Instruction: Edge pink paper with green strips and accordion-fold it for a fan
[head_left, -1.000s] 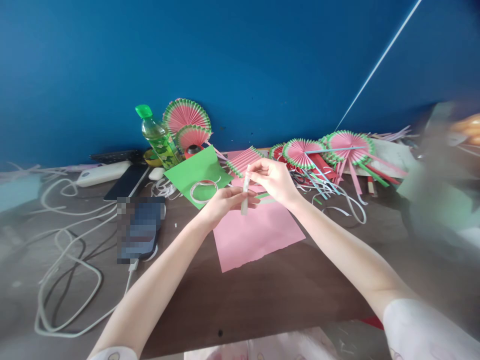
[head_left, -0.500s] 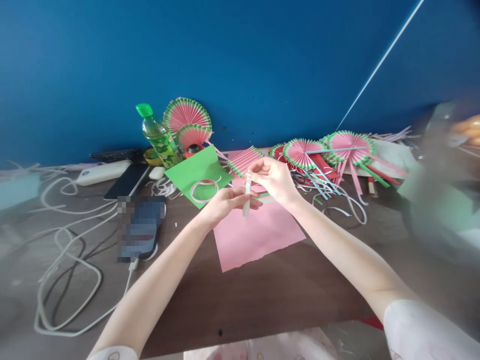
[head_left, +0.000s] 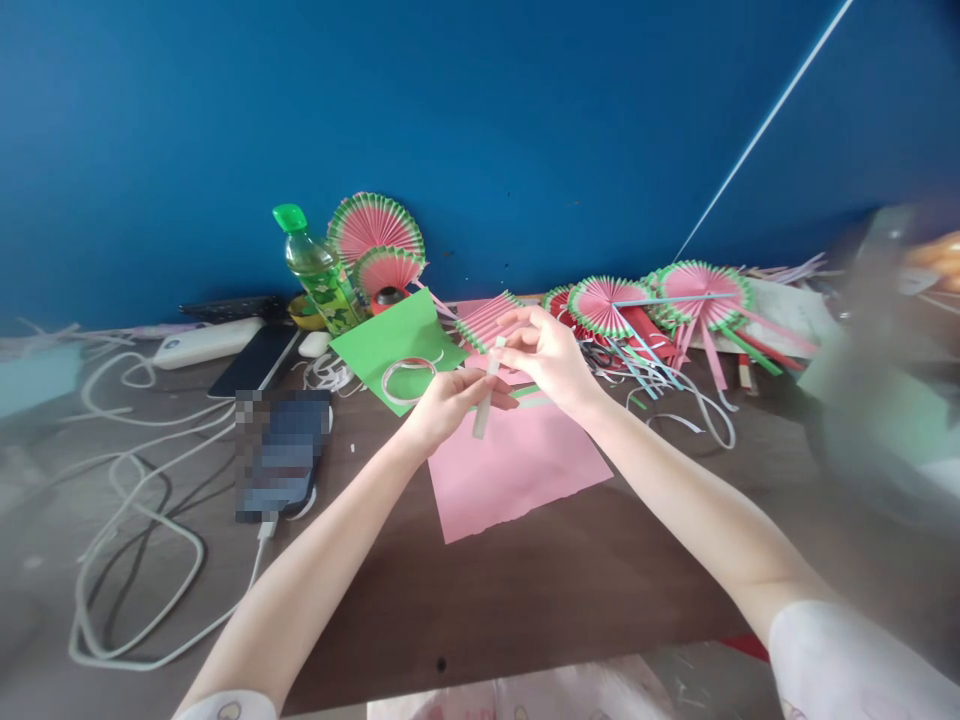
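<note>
A short whitish strip [head_left: 481,418], looking like tape, slants between my two hands above a pink sheet [head_left: 517,475]. Its middle is pinched between the thumb and fingers of my left hand [head_left: 444,403]. At its upper end, the thumb and fingertips of my right hand [head_left: 549,358] close on it. The sheet lies flat on the table, with pale green strips along its far edge, partly behind my hands. Just beyond my fingers lies an accordion-pleated pink paper [head_left: 484,318] with a green edge. Left of my left hand, a tape roll [head_left: 387,386] rests on green paper [head_left: 375,345].
Finished pleated fans [head_left: 375,228] lean on the blue wall beside a green-capped bottle [head_left: 322,275]. More fans [head_left: 697,290] and loose strips lie at the right. Phones [head_left: 289,450], a power bank [head_left: 206,345] and looping white cables [head_left: 199,545] occupy the left.
The strip has tilted, its lower end swinging left towards my left hand. Both hands keep their hold and have barely shifted.
</note>
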